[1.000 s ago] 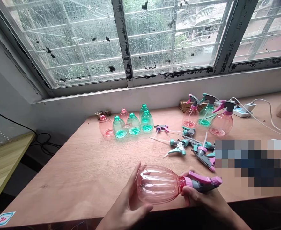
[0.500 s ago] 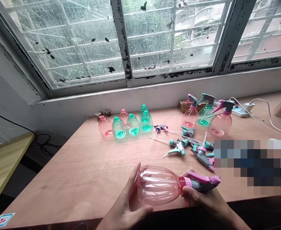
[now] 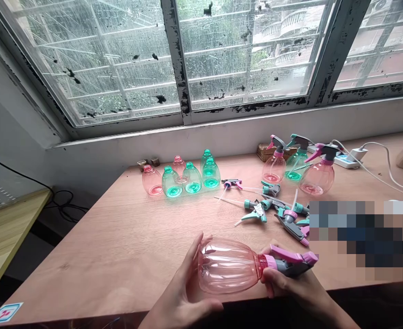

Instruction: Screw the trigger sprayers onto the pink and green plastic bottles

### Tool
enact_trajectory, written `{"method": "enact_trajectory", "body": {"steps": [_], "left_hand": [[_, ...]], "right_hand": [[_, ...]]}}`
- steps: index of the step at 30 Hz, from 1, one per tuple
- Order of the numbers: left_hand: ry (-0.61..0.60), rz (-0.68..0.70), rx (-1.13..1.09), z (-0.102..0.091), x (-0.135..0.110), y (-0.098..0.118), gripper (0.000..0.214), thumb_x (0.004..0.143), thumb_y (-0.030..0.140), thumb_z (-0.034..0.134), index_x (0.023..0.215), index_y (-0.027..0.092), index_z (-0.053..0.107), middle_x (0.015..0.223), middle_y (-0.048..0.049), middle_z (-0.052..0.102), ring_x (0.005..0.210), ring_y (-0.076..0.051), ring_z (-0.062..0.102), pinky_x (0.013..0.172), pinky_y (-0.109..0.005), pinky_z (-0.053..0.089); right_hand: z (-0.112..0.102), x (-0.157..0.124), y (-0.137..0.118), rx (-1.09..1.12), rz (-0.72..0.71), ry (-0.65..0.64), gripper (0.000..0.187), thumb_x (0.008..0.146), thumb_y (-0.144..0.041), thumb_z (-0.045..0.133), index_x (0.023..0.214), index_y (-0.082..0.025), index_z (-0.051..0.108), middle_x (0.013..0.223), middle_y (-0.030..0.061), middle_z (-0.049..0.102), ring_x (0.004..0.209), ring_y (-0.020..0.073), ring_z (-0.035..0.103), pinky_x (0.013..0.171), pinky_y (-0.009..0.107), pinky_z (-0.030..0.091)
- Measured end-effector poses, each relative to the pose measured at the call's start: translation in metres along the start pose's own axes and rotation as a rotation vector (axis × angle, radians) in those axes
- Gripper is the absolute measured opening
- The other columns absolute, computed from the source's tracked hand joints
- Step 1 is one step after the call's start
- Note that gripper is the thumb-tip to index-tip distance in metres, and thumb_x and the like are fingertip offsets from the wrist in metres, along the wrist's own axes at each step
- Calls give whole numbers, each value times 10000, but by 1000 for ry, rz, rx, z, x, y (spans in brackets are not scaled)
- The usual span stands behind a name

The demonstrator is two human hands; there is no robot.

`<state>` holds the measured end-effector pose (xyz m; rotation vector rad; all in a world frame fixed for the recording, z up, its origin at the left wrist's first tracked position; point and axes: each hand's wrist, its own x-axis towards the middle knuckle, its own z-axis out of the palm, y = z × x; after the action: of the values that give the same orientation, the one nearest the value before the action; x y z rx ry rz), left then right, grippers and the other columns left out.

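Observation:
A clear pink spray bottle [image 3: 227, 266] lies sideways in the air over the table's front edge, its base to the left. The pink-and-grey trigger head [image 3: 292, 261] sits on its neck at the right. My right hand [image 3: 287, 283] is closed round the neck and collar, thumb in front. My left hand [image 3: 190, 288] cups the rounded base, fingers behind it and thumb stretched below. Beyond my hands, several loose trigger heads [image 3: 256, 211] in teal, pink and grey lie in a heap, some with their thin tubes showing.
Several headless green bottles [image 3: 192, 179] and two pink ones [image 3: 152, 181] stand at the back left of the wooden table [image 3: 119, 256]. Three bottles with heads, including a pink one [image 3: 317, 177], stand at the back right. Nearby are a power strip [image 3: 347, 161] and white cables. A blurred patch covers the right side.
Hardly anything differs. The view has shifted very slightly, and my left thumb reaches a little further right under the bottle. Both hands keep their places on it.

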<state>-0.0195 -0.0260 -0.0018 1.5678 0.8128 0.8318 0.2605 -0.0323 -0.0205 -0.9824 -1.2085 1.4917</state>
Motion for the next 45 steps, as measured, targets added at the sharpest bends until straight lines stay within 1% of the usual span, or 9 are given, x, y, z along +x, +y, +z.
{"method": "enact_trajectory", "body": {"steps": [2, 7, 12, 18, 25, 28, 32, 40, 45], "left_hand": [[23, -14, -63, 2, 0, 0, 1092, 746, 293, 834, 1542, 409, 94, 1631, -73, 250, 1500, -331, 208, 1228, -512, 179], [75, -45, -61, 5, -1, 3, 954, 766, 295, 818, 1516, 408, 241, 1618, -57, 290, 1479, -332, 271, 1217, -502, 234], [30, -31, 4, 2, 0, 1, 980, 798, 235, 793, 1508, 492, 167, 1632, -15, 263, 1497, -322, 227, 1228, -518, 170], [69, -56, -162, 6, 0, 6, 967, 751, 343, 825, 1520, 399, 242, 1602, -66, 326, 1474, -353, 276, 1208, -526, 241], [45, -19, 26, 3, 0, 2, 927, 835, 229, 750, 1510, 488, 170, 1646, 4, 221, 1511, -296, 186, 1235, -510, 148], [37, -52, -35, 3, -1, 3, 1034, 764, 263, 821, 1524, 455, 146, 1632, -30, 263, 1495, -315, 235, 1231, -519, 167], [84, -64, -98, 5, -1, 7, 926, 775, 339, 804, 1520, 388, 257, 1610, -56, 316, 1479, -326, 273, 1225, -513, 202], [61, -37, 47, 3, 0, 4, 928, 830, 239, 757, 1510, 487, 175, 1627, 4, 281, 1501, -290, 225, 1240, -508, 111], [113, -76, -71, 8, -1, 8, 958, 762, 327, 816, 1526, 381, 241, 1611, -53, 316, 1477, -327, 280, 1226, -492, 213]], "right_hand": [[0, 0, 0, 3, 20, -2, 337, 805, -487, 751, 818, -192, 587, 559, -5, 657, 521, 155, 571, 523, 266, 374], [0, 1, 0, -26, -67, 18, 293, 814, -453, 750, 794, -196, 610, 604, -14, 649, 538, 155, 587, 547, 273, 407], [-1, 1, 2, -11, -71, 29, 291, 815, -449, 752, 793, -189, 624, 617, -18, 638, 540, 143, 571, 539, 266, 392], [-2, 2, 4, -12, -52, -17, 312, 830, -454, 738, 801, -176, 600, 563, -6, 656, 497, 135, 561, 509, 269, 332], [0, 1, 3, 15, -4, -25, 330, 813, -458, 755, 825, -186, 570, 579, -12, 670, 487, 135, 604, 477, 232, 368], [0, 1, 1, -3, -10, -20, 334, 813, -465, 751, 819, -183, 571, 574, -5, 672, 489, 140, 603, 473, 233, 368], [0, 1, 2, -2, 5, -18, 339, 808, -464, 755, 832, -186, 562, 545, -7, 671, 474, 130, 577, 463, 225, 343], [-1, 1, 5, -4, -30, -14, 339, 818, -477, 742, 820, -175, 588, 539, 3, 668, 475, 132, 572, 473, 232, 326], [1, 0, 3, 15, 9, -8, 350, 798, -479, 760, 825, -180, 581, 548, 2, 674, 471, 131, 577, 469, 223, 354]]}}
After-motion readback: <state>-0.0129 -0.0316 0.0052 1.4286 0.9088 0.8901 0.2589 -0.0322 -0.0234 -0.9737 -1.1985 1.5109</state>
